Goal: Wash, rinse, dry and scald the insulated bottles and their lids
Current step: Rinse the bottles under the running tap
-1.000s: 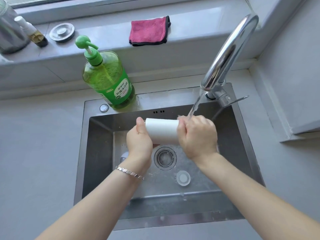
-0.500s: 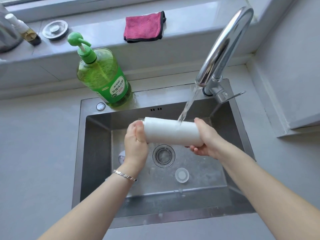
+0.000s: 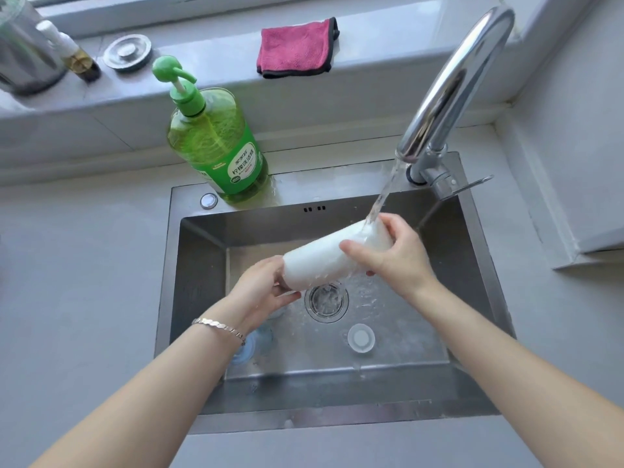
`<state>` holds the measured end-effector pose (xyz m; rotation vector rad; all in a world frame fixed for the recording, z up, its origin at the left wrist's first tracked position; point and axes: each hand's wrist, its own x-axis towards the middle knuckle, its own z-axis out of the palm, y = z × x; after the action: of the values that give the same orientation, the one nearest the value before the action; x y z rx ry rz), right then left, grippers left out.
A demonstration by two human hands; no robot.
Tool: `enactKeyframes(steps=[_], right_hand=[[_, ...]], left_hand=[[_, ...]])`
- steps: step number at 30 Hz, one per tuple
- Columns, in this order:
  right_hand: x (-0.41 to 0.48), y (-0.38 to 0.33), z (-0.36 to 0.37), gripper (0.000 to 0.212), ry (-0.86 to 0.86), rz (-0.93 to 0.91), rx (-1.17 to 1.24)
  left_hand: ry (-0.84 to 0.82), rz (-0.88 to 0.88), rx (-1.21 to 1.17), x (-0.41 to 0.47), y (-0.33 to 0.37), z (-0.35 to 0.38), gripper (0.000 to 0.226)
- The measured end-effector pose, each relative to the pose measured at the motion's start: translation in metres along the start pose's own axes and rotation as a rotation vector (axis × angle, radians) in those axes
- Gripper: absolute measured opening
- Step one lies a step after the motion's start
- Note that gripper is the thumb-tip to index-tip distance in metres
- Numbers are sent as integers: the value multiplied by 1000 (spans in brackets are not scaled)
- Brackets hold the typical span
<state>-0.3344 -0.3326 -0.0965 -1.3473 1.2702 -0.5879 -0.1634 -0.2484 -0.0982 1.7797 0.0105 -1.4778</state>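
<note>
Now, rinse the white bottle all round

Your left grip (image 3: 260, 292) cups the lower, left end of the white bottle (image 3: 334, 258), fingers curled beneath it. Your right grip (image 3: 388, 255) wraps the raised right end. The bottle hangs tilted above the drain (image 3: 326, 300), inside the sink (image 3: 202, 238). The water stream (image 3: 385, 194) from the tap (image 3: 452, 82) strikes its high end, right beside your right fingers.

Turn it slowly between both grips so the run-off sweeps every side. The wet wall looks slippery, so hold it firmly. Which end carries the mouth is not plain to see.

A pale lid (image 3: 361, 337) lies on the sink floor, near right. A bluish round piece (image 3: 251, 346), likely another lid, sits near left beside your wrist. The green soap bottle (image 3: 216, 146) stands on the sink's far rim. A pink cloth (image 3: 297, 49) lies on the windowsill (image 3: 388, 38), and grey bench (image 3: 77, 298) surrounds the sink.
</note>
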Motion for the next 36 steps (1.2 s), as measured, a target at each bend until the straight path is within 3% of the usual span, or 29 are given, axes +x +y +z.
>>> enactKeyframes(steps=[3, 7, 11, 13, 16, 21, 23, 27, 32, 36], right_hand=[[4, -8, -20, 52, 14, -86, -69], [2, -4, -63, 45, 84, -35, 73], [-16, 21, -97, 38, 60, 198, 407], [-24, 36, -98, 26, 23, 295, 503], [-35, 52, -92, 39, -73, 344, 423], [-39, 46, -62, 88, -343, -99, -409], [-39, 33, -32, 91, -321, -177, -414], [-31, 28, -3, 72, -108, -178, -326], [-27, 44, -4, 61, -47, -13, -297], [-24, 38, 13, 62, -121, -54, -348]], left_hand=[[-63, -18, 23, 1, 2, 21, 26], [-149, 67, 66, -3, 10, 51, 8], [-358, 81, -21, -16, 6, 63, 39], [-434, 119, -33, -28, 1, 67, 44], [-320, 277, 136, -39, -4, 69, 37], [2, 613, 535, -46, 0, 60, 57], [-38, 681, 552, -54, -1, 62, 71], [-127, 712, 504, -56, -9, 49, 84], [-71, 638, 475, -49, -24, 2, 64], [75, 526, 358, -41, -38, -28, 45]])
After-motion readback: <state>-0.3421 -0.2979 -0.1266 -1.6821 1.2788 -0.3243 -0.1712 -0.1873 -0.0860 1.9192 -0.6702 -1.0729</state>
